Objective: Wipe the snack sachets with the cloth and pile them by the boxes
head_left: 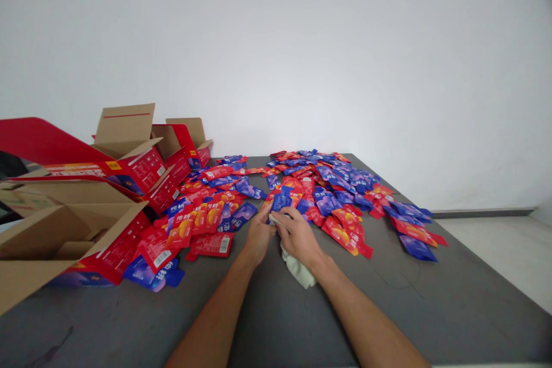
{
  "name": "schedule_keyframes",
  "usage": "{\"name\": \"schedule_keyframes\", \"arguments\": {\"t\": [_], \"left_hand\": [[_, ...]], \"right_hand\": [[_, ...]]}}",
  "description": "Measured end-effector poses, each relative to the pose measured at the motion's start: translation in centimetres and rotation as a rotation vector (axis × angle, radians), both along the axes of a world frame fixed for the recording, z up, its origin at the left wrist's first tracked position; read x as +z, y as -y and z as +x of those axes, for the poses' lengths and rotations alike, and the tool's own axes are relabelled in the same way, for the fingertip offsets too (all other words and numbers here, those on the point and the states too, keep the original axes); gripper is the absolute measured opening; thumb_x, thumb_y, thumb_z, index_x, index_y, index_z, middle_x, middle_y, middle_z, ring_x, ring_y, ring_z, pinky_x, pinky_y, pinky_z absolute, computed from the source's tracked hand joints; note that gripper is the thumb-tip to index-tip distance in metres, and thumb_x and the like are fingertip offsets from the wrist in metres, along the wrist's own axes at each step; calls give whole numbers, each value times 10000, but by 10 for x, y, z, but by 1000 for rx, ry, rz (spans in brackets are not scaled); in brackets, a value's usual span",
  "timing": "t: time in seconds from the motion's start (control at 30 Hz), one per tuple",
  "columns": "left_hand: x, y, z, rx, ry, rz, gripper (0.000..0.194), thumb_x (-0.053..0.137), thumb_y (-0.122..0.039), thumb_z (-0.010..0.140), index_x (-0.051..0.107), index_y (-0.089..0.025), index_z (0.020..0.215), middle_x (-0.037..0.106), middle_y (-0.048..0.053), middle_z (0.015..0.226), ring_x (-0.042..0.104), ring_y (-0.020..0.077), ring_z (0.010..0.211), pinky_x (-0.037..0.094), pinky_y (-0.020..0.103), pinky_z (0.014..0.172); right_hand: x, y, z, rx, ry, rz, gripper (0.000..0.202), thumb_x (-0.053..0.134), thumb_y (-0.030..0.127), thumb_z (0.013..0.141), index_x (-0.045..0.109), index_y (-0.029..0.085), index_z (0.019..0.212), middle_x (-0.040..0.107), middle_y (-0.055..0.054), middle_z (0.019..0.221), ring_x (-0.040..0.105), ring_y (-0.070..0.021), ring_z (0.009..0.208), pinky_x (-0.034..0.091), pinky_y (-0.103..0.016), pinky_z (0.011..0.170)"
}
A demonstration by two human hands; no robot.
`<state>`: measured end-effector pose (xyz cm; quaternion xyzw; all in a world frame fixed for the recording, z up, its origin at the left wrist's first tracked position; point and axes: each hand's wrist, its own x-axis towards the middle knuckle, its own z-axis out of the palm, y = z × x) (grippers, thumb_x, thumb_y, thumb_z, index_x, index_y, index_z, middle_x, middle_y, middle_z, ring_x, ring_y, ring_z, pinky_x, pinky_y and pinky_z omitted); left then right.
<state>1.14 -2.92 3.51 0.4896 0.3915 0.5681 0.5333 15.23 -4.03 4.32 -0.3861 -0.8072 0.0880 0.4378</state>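
My left hand [259, 236] is closed around the side of a blue pouch [281, 201] at the middle of the table. Close beside it, my right hand [299, 237] grips a pale cloth [299, 271], which is pressed to the pouch's lower part and hangs down onto the table. Orange-red pouches lie right behind the held one. To the right of my hands are loose red pouches [345, 230]. On the left, red pouches [181, 229] and blue ones overlap in a row.
Open cardboard boxes [116, 241] with red printed sides stand along the left of the grey table [431, 310]. A large heap of red and blue pouches [340, 175] spreads over the back. A few pouches [416, 245] lie near the right edge. A white wall rises behind.
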Motion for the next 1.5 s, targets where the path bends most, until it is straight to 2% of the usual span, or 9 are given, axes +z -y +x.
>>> {"name": "schedule_keyframes", "arguments": {"t": [0.17,0.3,0.5,0.7,0.9,1.1,1.3,1.4,1.5], "left_hand": [[8,1,1,46,219,-54,488,648,-194,693,650,-192,1181,703,68,1118,665,182,857,518,269,710],[9,1,-2,120,262,-73,566,690,-174,662,610,-196,1223,709,48,996,644,137,775,488,235,693],[-1,-2,-2,97,167,-70,572,741,-237,696,630,-174,1253,688,18,805,603,112,687,464,225,685],[-15,-7,4,-20,195,-67,505,737,-227,723,675,-188,1223,704,106,1151,651,193,958,483,311,867],[1,1,3,-59,394,-121,451,699,-276,777,674,-179,1217,697,105,1168,651,214,1003,508,314,852],[9,3,-5,-166,469,-145,609,636,-156,736,576,-182,1342,696,77,1066,641,174,908,495,275,784],[5,4,-2,-174,337,-187,745,606,-45,609,588,-176,1342,671,25,840,557,100,680,432,218,651],[9,10,2,-236,250,-210,756,603,-34,581,609,-175,1324,697,59,913,583,122,717,458,249,688],[11,13,5,-279,227,-205,770,615,-54,592,589,-194,1349,703,87,1048,618,154,784,485,292,732]], "right_hand": [[6,-7,12,-190,-224,17,316,466,250,962,646,217,1220,630,-103,1156,595,-214,1078,489,-371,977],[10,-4,12,-274,-311,-33,279,491,277,947,615,205,1186,654,-95,1139,607,-227,1066,481,-384,972],[9,3,1,-177,-366,1,208,515,267,943,601,219,1127,657,-85,1096,617,-217,1018,496,-373,929],[9,2,1,-83,-345,64,210,519,228,951,651,234,1114,649,-85,1094,598,-218,1047,493,-397,956],[2,1,1,-105,-297,58,254,540,214,942,695,264,1138,617,-82,1104,614,-196,1001,516,-350,902],[0,5,-2,54,-99,-25,281,537,183,929,707,288,1126,609,-61,1083,605,-180,996,516,-311,875],[2,-3,10,-188,-171,18,274,542,223,920,720,261,1125,607,-73,1056,614,-187,915,524,-315,846],[5,-10,22,-342,-239,53,283,526,258,931,716,240,1140,598,-88,1079,608,-212,945,524,-351,874],[8,-12,27,-395,-257,58,287,512,268,943,711,232,1146,593,-92,1086,606,-212,933,525,-364,873]]}}
